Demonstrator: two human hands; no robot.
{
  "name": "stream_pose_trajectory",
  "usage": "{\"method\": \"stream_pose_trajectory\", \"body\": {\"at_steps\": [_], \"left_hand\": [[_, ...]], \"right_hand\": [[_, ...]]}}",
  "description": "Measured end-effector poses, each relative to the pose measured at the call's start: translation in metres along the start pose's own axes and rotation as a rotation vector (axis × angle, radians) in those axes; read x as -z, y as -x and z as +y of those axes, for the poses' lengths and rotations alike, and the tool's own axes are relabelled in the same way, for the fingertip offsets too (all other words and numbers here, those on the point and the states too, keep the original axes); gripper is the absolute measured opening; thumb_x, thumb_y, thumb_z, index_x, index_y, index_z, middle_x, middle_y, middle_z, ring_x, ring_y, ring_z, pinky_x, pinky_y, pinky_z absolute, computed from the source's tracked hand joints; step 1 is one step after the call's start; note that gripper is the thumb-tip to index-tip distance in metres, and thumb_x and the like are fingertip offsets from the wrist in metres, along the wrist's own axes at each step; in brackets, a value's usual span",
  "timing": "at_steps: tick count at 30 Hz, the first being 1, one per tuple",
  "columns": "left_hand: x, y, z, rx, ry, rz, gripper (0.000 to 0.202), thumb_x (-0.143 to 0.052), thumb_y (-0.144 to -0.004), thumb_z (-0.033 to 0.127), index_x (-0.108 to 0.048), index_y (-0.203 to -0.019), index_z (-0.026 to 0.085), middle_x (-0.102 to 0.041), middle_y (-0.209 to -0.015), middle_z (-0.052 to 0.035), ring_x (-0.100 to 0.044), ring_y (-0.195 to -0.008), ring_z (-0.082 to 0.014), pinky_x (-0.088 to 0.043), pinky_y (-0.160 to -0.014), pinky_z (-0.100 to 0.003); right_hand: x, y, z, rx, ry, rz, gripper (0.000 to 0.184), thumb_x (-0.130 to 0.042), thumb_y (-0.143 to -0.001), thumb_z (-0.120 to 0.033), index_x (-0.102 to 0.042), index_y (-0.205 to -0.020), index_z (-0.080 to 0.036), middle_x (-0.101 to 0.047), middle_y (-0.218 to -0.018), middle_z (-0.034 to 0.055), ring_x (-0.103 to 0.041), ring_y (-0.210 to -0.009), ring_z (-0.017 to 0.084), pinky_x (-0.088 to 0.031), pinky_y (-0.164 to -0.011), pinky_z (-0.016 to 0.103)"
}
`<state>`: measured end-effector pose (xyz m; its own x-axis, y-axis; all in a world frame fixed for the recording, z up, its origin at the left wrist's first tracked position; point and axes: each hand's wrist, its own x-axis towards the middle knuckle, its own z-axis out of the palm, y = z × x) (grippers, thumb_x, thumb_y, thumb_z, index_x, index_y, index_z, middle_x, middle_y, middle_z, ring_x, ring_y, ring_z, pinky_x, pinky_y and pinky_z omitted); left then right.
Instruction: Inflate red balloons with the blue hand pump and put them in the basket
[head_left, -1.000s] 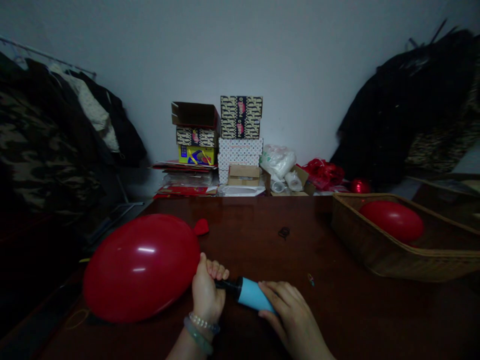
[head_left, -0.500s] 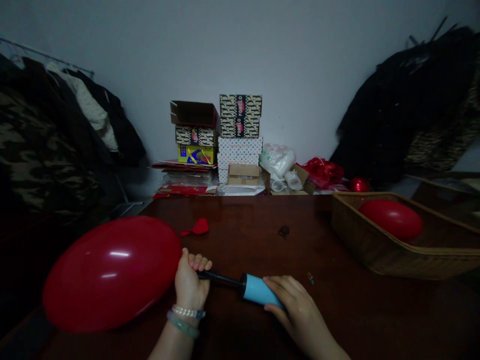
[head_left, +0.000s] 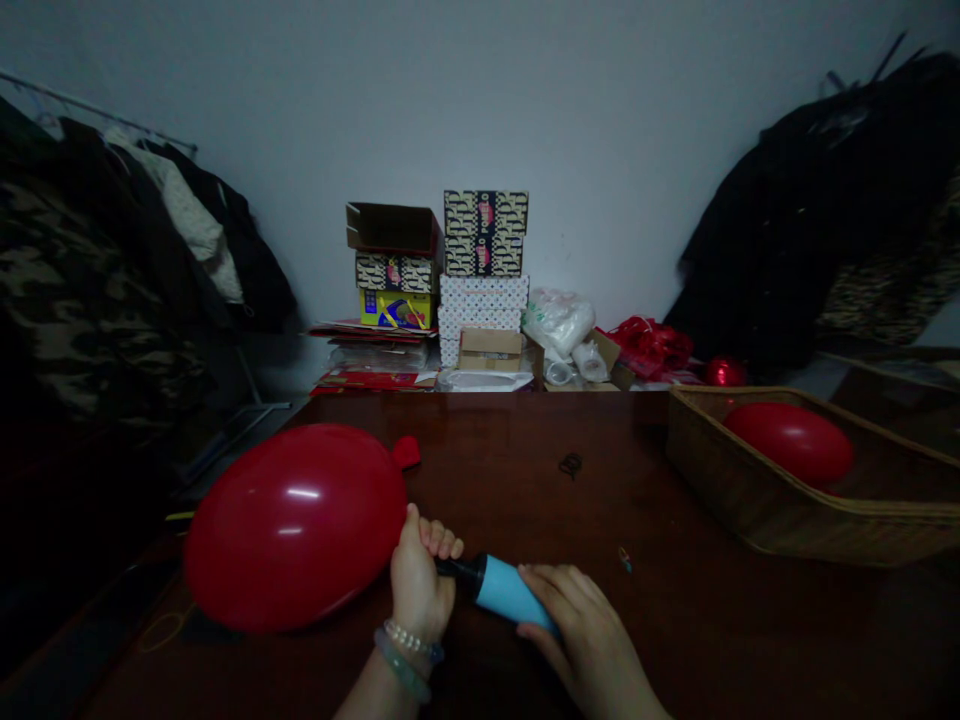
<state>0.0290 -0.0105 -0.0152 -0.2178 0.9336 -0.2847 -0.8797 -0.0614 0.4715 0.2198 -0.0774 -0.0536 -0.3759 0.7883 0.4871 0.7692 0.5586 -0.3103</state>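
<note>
"Head view: where is the big balloon (head_left: 296, 525) being held?"
"Over the counter (head_left: 495, 450), leftward of the nearer left hand (head_left: 420, 575), in whose fist its neck is apparently being pinched."
"And the blue pump (head_left: 510, 590)?"
"Rightward, its long axis being slanted down-right, its barrel being wrapped by the right hand (head_left: 585, 625)."

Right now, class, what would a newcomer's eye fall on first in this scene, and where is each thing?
Probably the big red balloon at left, its neck end at the left hand, which wears bracelets at the wrist. To the right of that, the right hand holds a light-blue pump. Farther right, a second red balloon sits in a woven basket.
</note>
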Motion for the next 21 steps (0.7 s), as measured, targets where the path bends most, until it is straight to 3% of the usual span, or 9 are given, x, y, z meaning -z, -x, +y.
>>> {"method": "stream_pose_trajectory", "body": {"at_steps": [12, 21], "left_hand": [[-0.01, -0.02, 0.036, -0.116, 0.041, 0.057, 0.045, -0.051, -0.091, 0.029, -0.027, -0.054, 0.019, -0.027, -0.044, 0.007, -0.026, -0.037, -0.0065, -0.024, -0.041, -0.023], [-0.001, -0.021, 0.023, -0.095, 0.057, 0.033, 0.045, -0.055, -0.089, 0.031, -0.029, -0.056, 0.019, -0.026, -0.046, 0.0078, -0.025, -0.037, -0.0059, -0.024, -0.041, -0.023]], "right_hand": [[0.019, -0.002, 0.044, 0.033, 0.021, 0.031, 0.044, -0.064, -0.087, -0.033, -0.053, -0.13, -0.025, -0.064, -0.119, 0.0089, -0.061, -0.107, 0.025, -0.051, -0.091, 0.042], [0.011, 0.004, 0.035, 0.073, 0.026, 0.09, 0.038, -0.058, -0.09, -0.028, -0.053, -0.127, -0.019, -0.065, -0.114, 0.0114, -0.062, -0.102, 0.025, -0.053, -0.089, 0.043]]}}
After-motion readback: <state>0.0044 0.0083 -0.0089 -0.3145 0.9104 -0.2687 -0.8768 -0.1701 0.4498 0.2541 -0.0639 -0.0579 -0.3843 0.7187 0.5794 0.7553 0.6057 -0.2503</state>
